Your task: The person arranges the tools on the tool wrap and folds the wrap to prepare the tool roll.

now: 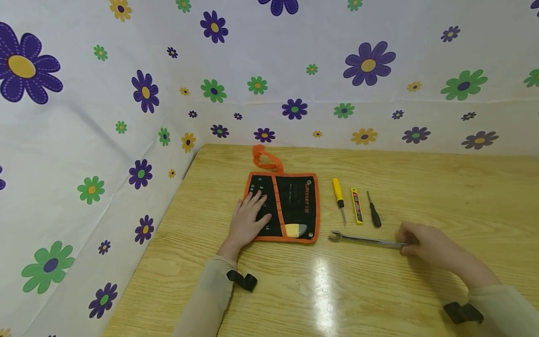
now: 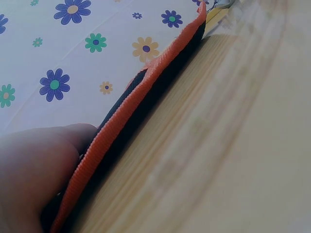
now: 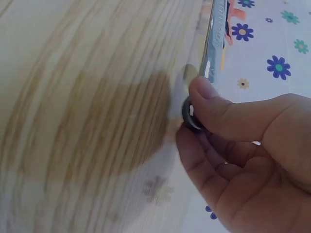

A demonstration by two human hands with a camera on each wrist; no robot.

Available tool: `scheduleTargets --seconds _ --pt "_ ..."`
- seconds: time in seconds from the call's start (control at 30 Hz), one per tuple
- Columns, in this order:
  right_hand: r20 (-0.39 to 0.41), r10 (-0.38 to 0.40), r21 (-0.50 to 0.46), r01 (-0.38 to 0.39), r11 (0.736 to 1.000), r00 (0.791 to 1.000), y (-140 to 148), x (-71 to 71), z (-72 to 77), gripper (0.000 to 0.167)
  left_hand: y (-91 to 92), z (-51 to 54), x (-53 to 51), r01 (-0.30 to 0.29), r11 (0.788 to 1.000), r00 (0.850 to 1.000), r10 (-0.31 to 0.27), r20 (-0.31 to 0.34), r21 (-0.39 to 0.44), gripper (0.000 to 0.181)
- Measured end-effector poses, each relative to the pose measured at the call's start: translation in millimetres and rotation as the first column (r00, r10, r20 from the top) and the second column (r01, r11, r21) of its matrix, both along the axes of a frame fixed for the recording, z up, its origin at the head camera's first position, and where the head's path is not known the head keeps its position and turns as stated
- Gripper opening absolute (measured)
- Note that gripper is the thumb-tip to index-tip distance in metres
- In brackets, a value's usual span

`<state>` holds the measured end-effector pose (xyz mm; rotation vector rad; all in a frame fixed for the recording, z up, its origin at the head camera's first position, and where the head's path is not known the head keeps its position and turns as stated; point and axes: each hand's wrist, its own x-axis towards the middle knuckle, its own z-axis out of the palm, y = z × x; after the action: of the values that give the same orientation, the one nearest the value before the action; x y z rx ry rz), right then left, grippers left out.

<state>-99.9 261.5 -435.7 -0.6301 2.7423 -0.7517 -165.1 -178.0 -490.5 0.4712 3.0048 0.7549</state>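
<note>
My left hand (image 1: 247, 221) rests with spread fingers on the left part of a black tool pouch (image 1: 296, 201) with orange edging. The left wrist view shows the pouch's orange edge (image 2: 116, 124) side-on beside that hand. At the right, my right hand (image 1: 429, 245) pinches one end of a silver combination wrench (image 1: 370, 241) between thumb and fingers. In the right wrist view the wrench's ring end (image 3: 191, 115) sits between thumb and fingertips. Its open-jawed end points left, near the pouch's lower right corner.
Behind the wrench lie a yellow-handled screwdriver (image 1: 338, 194), a slim yellow packet (image 1: 356, 206) and a black-handled screwdriver (image 1: 374, 215). A yellow and grey piece (image 1: 296, 230) shows at the pouch's lower edge. An orange strap (image 1: 266, 161) extends behind the pouch. Flower-printed cloth (image 1: 311, 84) borders the wooden table.
</note>
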Motion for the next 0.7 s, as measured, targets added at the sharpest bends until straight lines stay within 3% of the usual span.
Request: scheduleTargets --seconds 0.23,0.37,0.43,0.53,0.7 --pt "-0.086 -0.023 -0.012 0.022 1.0 0.996 -9.5 -3.0 5.9 0.012 0.2 -0.3 -1.0 0.002 1.0 1.0 -0.002 -0.006 0.003 0.061" --pt "0.033 -0.104 -0.13 0.108 0.986 0.994 -15.4 -2.9 9.2 0.012 0.4 0.0 -0.7 0.001 1.0 1.0 -0.001 0.002 0.003 0.061" --pt "0.132 -0.133 -0.24 0.162 0.957 0.982 -18.2 -3.1 10.9 0.018 0.7 0.2 -0.4 -0.001 1.0 1.0 0.001 0.002 0.002 0.061" --pt "0.224 -0.136 -0.404 0.219 0.888 0.965 -21.8 -3.7 12.2 0.027 1.1 0.0 -0.2 -0.006 1.0 1.0 0.006 -0.001 0.001 0.061" --pt "0.275 -0.141 -0.533 0.272 0.801 0.951 -29.2 -5.7 13.3 0.035 1.2 -0.5 -0.1 -0.012 1.0 1.0 0.012 0.0 -0.008 0.06"
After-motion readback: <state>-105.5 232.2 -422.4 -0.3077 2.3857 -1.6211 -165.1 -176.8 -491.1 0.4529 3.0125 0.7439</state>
